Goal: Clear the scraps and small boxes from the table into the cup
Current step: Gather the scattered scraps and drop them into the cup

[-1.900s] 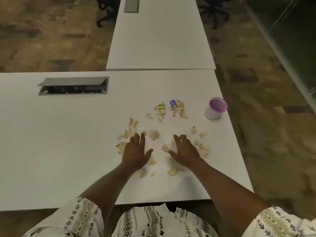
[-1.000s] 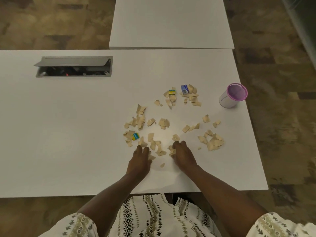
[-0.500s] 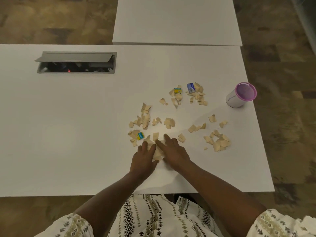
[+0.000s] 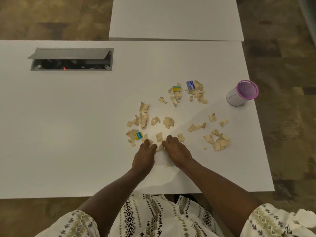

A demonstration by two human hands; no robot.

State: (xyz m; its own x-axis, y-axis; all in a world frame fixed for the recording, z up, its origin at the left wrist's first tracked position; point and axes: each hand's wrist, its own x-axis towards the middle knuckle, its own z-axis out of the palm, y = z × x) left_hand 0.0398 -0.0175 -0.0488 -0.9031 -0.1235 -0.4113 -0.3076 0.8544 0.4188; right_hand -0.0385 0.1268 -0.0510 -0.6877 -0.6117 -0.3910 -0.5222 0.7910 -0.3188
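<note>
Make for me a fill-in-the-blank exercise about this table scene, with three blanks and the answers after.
1. The cup has a rim of ____ colour.
2. The number of small boxes lying among the scraps is ____.
3. The cup stands near the table's ____ edge, on the side of the person's right hand, while the left hand is farther from it.

Missing words: purple; three; right

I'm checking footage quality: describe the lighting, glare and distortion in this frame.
Head view: dim, warm light; a mild bright patch on the table among the scraps; table edges bow from the wide lens; cup sharp enough, box lettering unreadable.
</note>
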